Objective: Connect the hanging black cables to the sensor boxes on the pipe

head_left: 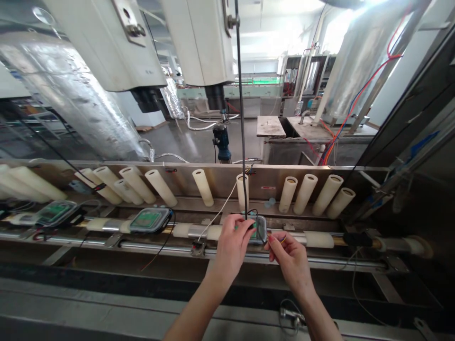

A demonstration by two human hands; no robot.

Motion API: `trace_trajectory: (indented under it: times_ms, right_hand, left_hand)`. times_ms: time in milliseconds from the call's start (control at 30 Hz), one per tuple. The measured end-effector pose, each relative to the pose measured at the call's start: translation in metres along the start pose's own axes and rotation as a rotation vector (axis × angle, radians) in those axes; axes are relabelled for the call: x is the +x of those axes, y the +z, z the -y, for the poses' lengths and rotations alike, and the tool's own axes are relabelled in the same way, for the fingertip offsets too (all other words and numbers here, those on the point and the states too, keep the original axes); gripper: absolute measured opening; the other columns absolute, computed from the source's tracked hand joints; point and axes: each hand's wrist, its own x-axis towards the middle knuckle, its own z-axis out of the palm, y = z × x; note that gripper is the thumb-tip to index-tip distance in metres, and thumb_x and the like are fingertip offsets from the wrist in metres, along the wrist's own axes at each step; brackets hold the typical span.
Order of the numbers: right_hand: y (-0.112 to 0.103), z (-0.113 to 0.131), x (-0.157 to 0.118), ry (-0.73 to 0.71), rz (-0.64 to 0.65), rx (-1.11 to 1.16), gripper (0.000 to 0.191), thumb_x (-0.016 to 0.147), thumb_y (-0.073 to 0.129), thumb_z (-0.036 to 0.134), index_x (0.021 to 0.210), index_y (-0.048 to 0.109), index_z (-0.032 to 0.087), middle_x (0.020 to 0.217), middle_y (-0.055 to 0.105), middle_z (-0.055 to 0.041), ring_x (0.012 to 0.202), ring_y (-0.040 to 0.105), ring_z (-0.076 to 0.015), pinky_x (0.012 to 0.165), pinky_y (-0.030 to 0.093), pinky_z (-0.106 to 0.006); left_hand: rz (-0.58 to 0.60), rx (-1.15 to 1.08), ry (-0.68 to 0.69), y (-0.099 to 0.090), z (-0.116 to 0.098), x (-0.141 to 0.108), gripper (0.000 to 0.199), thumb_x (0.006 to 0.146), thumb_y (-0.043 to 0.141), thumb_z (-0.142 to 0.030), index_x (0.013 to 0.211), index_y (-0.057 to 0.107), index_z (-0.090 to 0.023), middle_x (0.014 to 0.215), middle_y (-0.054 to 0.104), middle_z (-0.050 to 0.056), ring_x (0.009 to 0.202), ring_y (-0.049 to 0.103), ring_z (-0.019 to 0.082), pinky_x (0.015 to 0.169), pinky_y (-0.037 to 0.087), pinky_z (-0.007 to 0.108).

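My left hand (232,241) rests on a small grey box with a green circuit board (260,228) that sits on the horizontal rod (192,231); its fingers hold the box's left side. My right hand (288,255) pinches thin coloured wires (282,240) at the box's right edge. A black cable (241,123) drops from above to the box. A thin white wire (220,210) runs down left to a small connector (196,247).
Two similar boxes, one (149,220) and another (56,212), sit further left on the rod. A row of cream rollers (202,187) leans on the steel back panel (263,182). Foil-wrapped ducts (85,109) and white machine housings (199,38) hang overhead. A blue motor (222,142) stands behind.
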Motion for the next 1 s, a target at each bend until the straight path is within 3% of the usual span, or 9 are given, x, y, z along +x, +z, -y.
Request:
trace_trajectory:
  times_ms: [133, 400, 700, 867, 1000]
  right_hand:
    - [0.007, 0.000, -0.001, 0.023, 0.034, -0.015, 0.027, 0.077, 0.066, 0.043, 0.077, 0.059, 0.017, 0.064, 0.064, 0.0005, 0.044, 0.048, -0.0047, 0.043, 0.034, -0.017]
    - [0.013, -0.002, -0.008, 0.008, 0.099, -0.042, 0.024, 0.080, 0.062, 0.041, 0.081, 0.059, 0.017, 0.068, 0.065, -0.0006, 0.048, 0.052, -0.0065, 0.045, 0.038, -0.020]
    - [0.020, 0.006, -0.018, -0.021, 0.137, -0.103, 0.022, 0.081, 0.061, 0.039, 0.075, 0.059, 0.017, 0.067, 0.060, 0.0008, 0.053, 0.050, -0.0071, 0.050, 0.039, -0.021]
    - [0.021, 0.003, -0.019, -0.021, 0.185, -0.103, 0.023, 0.083, 0.059, 0.040, 0.075, 0.058, 0.018, 0.067, 0.059, 0.0009, 0.056, 0.049, -0.0085, 0.055, 0.041, -0.022]
    - [0.020, 0.001, -0.018, -0.013, 0.172, -0.101, 0.024, 0.082, 0.059, 0.040, 0.074, 0.056, 0.018, 0.066, 0.058, 0.0011, 0.056, 0.048, -0.0085, 0.054, 0.039, -0.022]
  left_hand:
    - [0.016, -0.108, 0.016, -0.018, -0.002, -0.017, 0.018, 0.087, 0.054, -0.021, 0.105, 0.059, -0.021, 0.099, 0.053, 0.004, 0.087, 0.060, 0.014, 0.080, 0.055, 0.029]
    - [-0.013, -0.052, 0.181, -0.040, 0.002, -0.024, 0.019, 0.084, 0.059, -0.015, 0.103, 0.061, -0.018, 0.091, 0.063, 0.005, 0.088, 0.059, 0.017, 0.081, 0.055, 0.030]
    - [-0.102, -0.570, -0.093, -0.036, 0.008, -0.045, 0.018, 0.084, 0.059, -0.014, 0.098, 0.062, -0.025, 0.100, 0.071, 0.002, 0.092, 0.068, 0.014, 0.082, 0.058, 0.025]
    - [-0.094, -0.631, -0.212, -0.029, 0.012, -0.053, 0.023, 0.084, 0.057, -0.012, 0.102, 0.061, -0.027, 0.104, 0.072, 0.001, 0.093, 0.069, 0.014, 0.076, 0.060, 0.021]
    - [-0.054, -0.503, -0.143, -0.026, 0.015, -0.050, 0.022, 0.084, 0.058, -0.014, 0.103, 0.061, -0.025, 0.107, 0.071, 0.002, 0.098, 0.068, 0.014, 0.087, 0.056, 0.025]
